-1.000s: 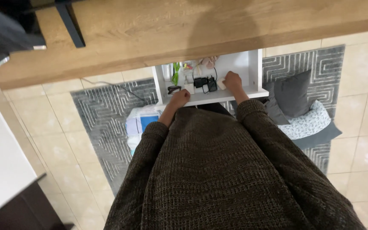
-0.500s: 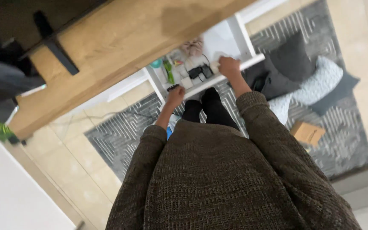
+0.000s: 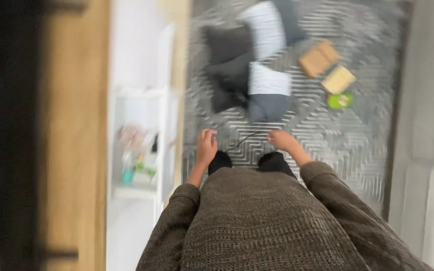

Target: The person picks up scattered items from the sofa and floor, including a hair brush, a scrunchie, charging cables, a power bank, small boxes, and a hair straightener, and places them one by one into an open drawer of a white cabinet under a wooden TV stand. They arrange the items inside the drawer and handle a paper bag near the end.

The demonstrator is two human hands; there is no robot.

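The picture is motion-blurred. My left hand (image 3: 207, 145) is held out over the grey patterned rug (image 3: 337, 135), fingers curled, just right of the white shelf unit (image 3: 139, 100). My right hand (image 3: 283, 140) is out over the rug too, about a hand's width to the right. A thin dark cord (image 3: 242, 140) runs from my right hand's fingertips down toward my left knee; the right hand seems to pinch its end. Both arms wear a brown knitted sweater (image 3: 262, 226). Whether the left hand holds anything is hidden by blur.
A wooden top (image 3: 71, 130) runs along the left, with small colourful items (image 3: 134, 160) in the white shelf. On the rug lie dark and striped cushions (image 3: 249, 70), two cardboard boxes (image 3: 327, 68) and a green object (image 3: 340, 100). Pale floor (image 3: 428, 100) is on the right.
My view has swung right, away from the white shelf toward the rug. Both hands have left the shelf's items and now hang over the rug, with a dark cord at the right hand.
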